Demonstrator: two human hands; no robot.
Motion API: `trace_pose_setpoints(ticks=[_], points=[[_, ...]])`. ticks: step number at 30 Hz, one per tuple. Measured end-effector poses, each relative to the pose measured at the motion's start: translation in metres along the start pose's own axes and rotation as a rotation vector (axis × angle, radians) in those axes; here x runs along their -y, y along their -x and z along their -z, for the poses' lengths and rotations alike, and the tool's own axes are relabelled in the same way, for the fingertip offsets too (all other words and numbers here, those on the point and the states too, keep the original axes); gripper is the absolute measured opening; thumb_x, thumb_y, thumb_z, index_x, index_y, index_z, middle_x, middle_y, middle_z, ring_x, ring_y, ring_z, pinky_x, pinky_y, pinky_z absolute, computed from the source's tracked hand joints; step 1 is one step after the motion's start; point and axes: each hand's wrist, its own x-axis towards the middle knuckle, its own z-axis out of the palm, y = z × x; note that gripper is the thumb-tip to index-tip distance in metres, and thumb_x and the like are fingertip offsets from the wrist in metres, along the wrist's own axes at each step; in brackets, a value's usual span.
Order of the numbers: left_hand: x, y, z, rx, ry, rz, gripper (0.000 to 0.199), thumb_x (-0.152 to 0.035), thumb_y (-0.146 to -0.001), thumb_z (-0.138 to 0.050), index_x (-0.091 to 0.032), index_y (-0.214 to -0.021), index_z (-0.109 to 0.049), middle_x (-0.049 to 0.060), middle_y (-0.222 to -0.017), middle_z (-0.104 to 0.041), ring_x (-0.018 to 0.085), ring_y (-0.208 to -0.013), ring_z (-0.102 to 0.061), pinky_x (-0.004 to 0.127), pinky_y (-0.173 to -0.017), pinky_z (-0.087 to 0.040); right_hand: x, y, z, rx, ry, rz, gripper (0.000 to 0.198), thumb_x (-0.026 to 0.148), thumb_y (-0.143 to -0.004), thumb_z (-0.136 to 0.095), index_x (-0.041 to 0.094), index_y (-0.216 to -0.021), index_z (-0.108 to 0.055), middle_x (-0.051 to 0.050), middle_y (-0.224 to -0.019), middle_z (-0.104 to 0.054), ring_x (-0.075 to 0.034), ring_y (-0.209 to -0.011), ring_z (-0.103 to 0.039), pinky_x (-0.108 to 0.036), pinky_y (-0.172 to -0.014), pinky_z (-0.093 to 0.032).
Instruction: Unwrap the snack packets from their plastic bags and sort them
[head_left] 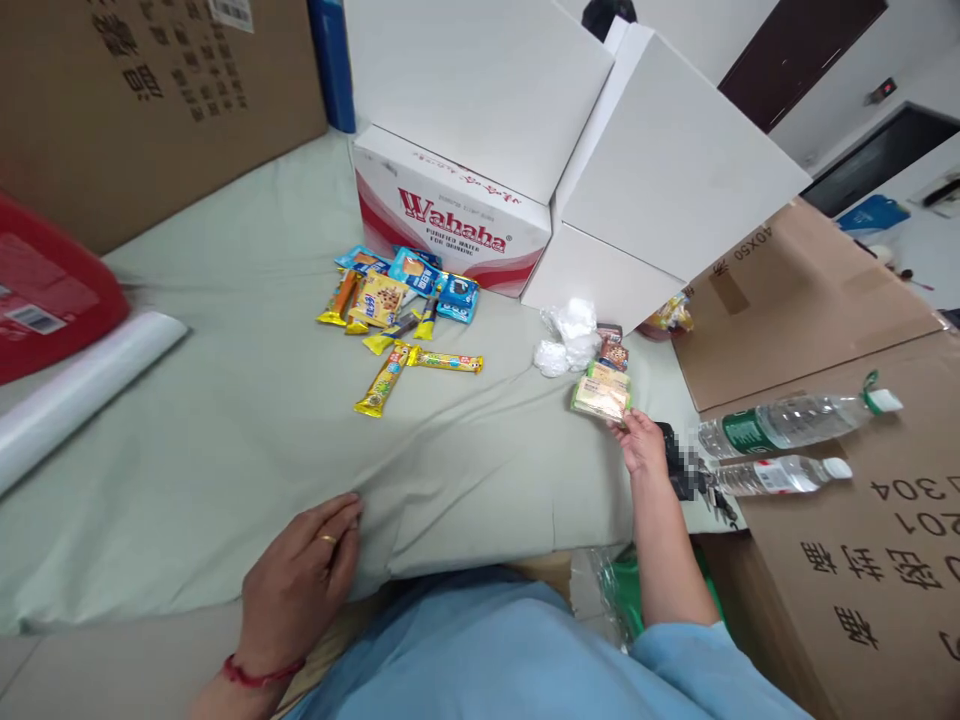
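Dk brn door (pixel 802 60), wht wall (pixel 694 45)

- One head-worn view, facing forward and down.
- Near: wearer's blue shirt (pixel 487 650) at bottom centre, green cloth (pixel 247 400) across mid-frame.
- Reaches the room behind, slanted, at upper right.

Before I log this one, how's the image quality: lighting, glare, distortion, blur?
Head view: soft, mostly even light, faint shadows in the folds of the cloth; head view: highlights on the clear bottles; head view: splayed white boxes suggest wide-angle distortion; head view: lettering on the Wahaha box reads cleanly, but blocky pixelation masks part of the black item beside the right hand.
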Motion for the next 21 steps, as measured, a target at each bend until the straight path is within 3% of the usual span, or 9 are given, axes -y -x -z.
trace_pose_setpoints(ticks=[3, 6, 12, 15, 19, 21], points=[[-0.004, -0.004, -0.008, -0.044, -0.121, -0.022, 0.016, -0.013, -0.09, -0.061, -0.018, -0.104, -0.066, 0.009, -0.101, -0.075, 0.023, -0.084, -0.071, 0.035, -0.075, -0.055, -0.012, -0.022, 0.008, -0.072, 0.129, -0.011, 0.036, 0.045, -0.065, -0.082, 0.018, -0.077, -0.061, -0.001, -0.07, -0.067, -0.016, -0.062, -0.063, -0.032, -0.057, -0.06], [-0.007, -0.006, -0.011, -0.061, -0.18, -0.024, 0.015, -0.011, -0.087, -0.064, -0.017, -0.101, -0.066, 0.009, -0.098, -0.075, 0.024, -0.081, -0.069, 0.035, -0.073, -0.054, -0.017, -0.037, 0.005, -0.119, 0.302, 0.0, 0.03, 0.044, -0.075, -0.072, 0.018, -0.089, -0.065, -0.003, -0.077, -0.068, -0.018, -0.068, -0.065, -0.036, -0.062, -0.06], [-0.009, -0.006, -0.011, -0.077, -0.2, -0.036, 0.015, -0.01, -0.087, -0.064, -0.016, -0.101, -0.066, 0.01, -0.097, -0.075, 0.024, -0.08, -0.068, 0.035, -0.073, -0.052, 0.0, -0.038, 0.01, -0.13, 0.721, 0.142, 0.015, 0.026, -0.076, -0.064, 0.018, -0.083, -0.074, -0.015, -0.098, -0.068, -0.034, -0.107, -0.06, -0.046, -0.09, -0.05], [-0.009, -0.004, -0.012, -0.084, -0.201, -0.028, 0.017, -0.009, -0.085, -0.065, -0.016, -0.101, -0.065, 0.01, -0.097, -0.075, 0.024, -0.081, -0.068, 0.035, -0.075, -0.052, 0.017, -0.032, 0.004, -0.13, 0.843, 0.258, 0.023, 0.026, -0.082, -0.058, 0.018, -0.094, -0.076, -0.019, -0.117, -0.065, -0.035, -0.121, -0.052, -0.046, -0.099, -0.043], [-0.008, -0.002, -0.014, -0.084, -0.208, -0.024, 0.019, -0.009, -0.084, -0.066, -0.016, -0.102, -0.066, 0.01, -0.098, -0.075, 0.023, -0.083, -0.068, 0.034, -0.077, -0.052, 0.035, -0.032, -0.039, 0.114, 0.908, 0.527, 0.033, 0.03, -0.093, -0.047, 0.019, -0.109, -0.074, -0.013, -0.113, -0.067, -0.027, -0.106, -0.06, -0.038, -0.097, -0.045], [-0.008, -0.001, -0.015, -0.081, -0.209, -0.021, 0.019, -0.009, -0.085, -0.065, -0.017, -0.102, -0.066, 0.01, -0.098, -0.075, 0.023, -0.083, -0.068, 0.034, -0.078, -0.053, 0.037, -0.032, -0.071, 0.27, 0.904, 0.583, 0.032, 0.03, -0.094, -0.048, 0.02, -0.109, -0.074, -0.011, -0.109, -0.068, -0.025, -0.103, -0.061, -0.035, -0.095, -0.045]])
